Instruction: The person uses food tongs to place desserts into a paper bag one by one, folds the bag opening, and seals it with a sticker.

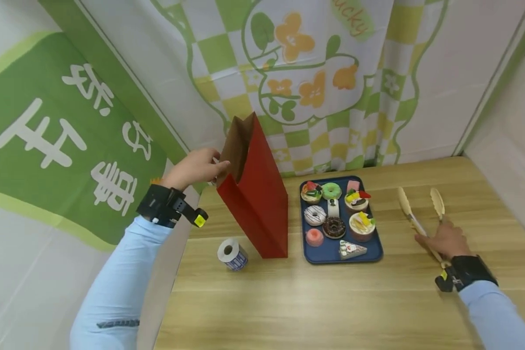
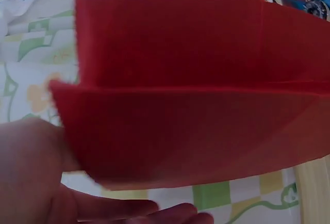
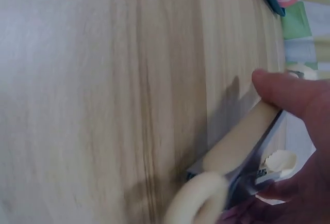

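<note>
A tall red paper bag (image 1: pixel 262 204) stands on the table with its brown inside showing at the top. My left hand (image 1: pixel 197 167) holds it by the left side of its open rim. In the left wrist view, the bag (image 2: pixel 196 131) covers part of that hand (image 2: pixel 31 172). My right hand (image 1: pixel 448 239) grips a pair of tongs (image 1: pixel 417 226) with cream tips spread apart, low over the table's right part. The right wrist view shows the thumb of that hand (image 3: pixel 309 110) along a cream handle grip of the tongs (image 3: pixel 240 141).
A dark blue tray (image 1: pixel 308 258) of toy-like donuts, cupcakes and a cake slice lies between the bag and the tongs. A label roll (image 1: pixel 234 255) stands left of the bag's base. A patterned curtain (image 1: pixel 297 136) hangs behind the wooden table (image 1: pixel 297 306).
</note>
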A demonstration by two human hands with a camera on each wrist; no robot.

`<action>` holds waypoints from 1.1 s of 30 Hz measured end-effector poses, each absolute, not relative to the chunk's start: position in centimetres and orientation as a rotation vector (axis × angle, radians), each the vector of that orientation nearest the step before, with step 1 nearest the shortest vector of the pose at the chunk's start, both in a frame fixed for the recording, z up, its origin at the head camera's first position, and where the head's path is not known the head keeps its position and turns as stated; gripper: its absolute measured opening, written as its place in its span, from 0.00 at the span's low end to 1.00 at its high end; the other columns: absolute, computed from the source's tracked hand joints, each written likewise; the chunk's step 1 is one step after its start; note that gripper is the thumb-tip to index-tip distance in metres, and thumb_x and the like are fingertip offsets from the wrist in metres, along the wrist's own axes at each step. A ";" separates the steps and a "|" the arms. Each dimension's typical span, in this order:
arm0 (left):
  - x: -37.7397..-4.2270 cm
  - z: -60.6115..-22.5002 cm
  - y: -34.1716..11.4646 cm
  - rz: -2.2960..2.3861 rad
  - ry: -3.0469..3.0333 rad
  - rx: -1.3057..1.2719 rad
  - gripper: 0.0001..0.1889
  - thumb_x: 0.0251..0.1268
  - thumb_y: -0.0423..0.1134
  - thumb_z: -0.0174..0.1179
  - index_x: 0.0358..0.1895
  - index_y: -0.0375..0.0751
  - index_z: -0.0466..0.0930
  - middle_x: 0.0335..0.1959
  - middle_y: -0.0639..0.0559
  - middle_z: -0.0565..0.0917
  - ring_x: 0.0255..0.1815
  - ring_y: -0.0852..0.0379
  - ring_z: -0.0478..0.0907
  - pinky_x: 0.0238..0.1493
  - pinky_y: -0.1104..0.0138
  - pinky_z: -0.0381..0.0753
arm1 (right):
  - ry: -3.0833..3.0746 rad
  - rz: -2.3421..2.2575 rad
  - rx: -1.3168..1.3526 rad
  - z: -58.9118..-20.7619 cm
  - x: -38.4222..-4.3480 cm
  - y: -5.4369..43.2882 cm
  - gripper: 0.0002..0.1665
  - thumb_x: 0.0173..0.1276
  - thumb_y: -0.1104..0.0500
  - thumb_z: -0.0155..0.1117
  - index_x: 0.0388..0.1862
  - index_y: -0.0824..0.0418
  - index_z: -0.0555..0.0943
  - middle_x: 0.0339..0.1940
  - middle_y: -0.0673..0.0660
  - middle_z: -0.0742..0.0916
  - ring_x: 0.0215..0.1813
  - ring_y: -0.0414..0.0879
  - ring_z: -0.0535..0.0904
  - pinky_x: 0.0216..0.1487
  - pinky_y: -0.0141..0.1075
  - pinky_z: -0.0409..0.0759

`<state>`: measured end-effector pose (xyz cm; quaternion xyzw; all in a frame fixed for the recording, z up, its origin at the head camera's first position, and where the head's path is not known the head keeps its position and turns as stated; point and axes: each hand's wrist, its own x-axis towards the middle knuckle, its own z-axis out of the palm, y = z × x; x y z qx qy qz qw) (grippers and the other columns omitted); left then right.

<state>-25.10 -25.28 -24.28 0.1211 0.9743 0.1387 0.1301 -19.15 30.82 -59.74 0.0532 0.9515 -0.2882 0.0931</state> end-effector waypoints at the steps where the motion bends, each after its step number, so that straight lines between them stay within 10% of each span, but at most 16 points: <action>1: -25.4 -24.4 -25.1 0.385 2.833 0.363 0.18 0.77 0.45 0.47 0.47 0.31 0.78 0.32 0.41 0.86 0.32 0.50 0.81 0.41 0.58 0.78 | 2.814 -0.860 0.156 -59.8 -19.1 31.1 0.53 0.62 0.35 0.66 0.45 0.87 0.64 0.28 0.71 0.74 0.26 0.58 0.74 0.22 0.42 0.72; 11: -26.0 -24.7 -24.6 0.374 2.927 0.404 0.16 0.62 0.28 0.43 0.15 0.43 0.66 0.13 0.55 0.63 0.18 0.58 0.59 0.25 0.65 0.63 | 2.806 -0.854 0.107 -58.3 -16.3 33.7 0.63 0.67 0.34 0.59 0.69 0.88 0.47 0.56 0.94 0.68 0.50 0.87 0.72 0.41 0.65 0.77; 19: -26.2 -25.0 -24.6 0.413 2.935 0.402 0.15 0.54 0.25 0.42 0.13 0.45 0.61 0.13 0.56 0.58 0.18 0.59 0.53 0.24 0.66 0.59 | 2.879 -0.740 0.062 -56.9 -14.7 35.5 0.52 0.66 0.34 0.61 0.51 0.86 0.66 0.26 0.70 0.80 0.27 0.62 0.79 0.26 0.49 0.75; 25: -25.9 -24.9 -25.2 0.408 2.945 0.413 0.16 0.55 0.26 0.42 0.14 0.46 0.61 0.13 0.56 0.57 0.18 0.59 0.53 0.23 0.65 0.58 | 2.983 -0.793 -0.215 -54.8 -12.9 33.5 0.49 0.65 0.41 0.68 0.68 0.78 0.65 0.24 0.50 0.76 0.19 0.36 0.63 0.21 0.33 0.61; 33: -26.3 -25.1 -24.9 0.394 2.933 0.436 0.17 0.60 0.28 0.42 0.14 0.44 0.64 0.13 0.55 0.61 0.17 0.59 0.56 0.24 0.65 0.60 | 3.043 -0.706 -0.689 -51.1 -9.7 29.3 0.42 0.52 0.46 0.79 0.63 0.64 0.77 0.28 0.37 0.71 0.19 0.26 0.53 0.20 0.26 0.58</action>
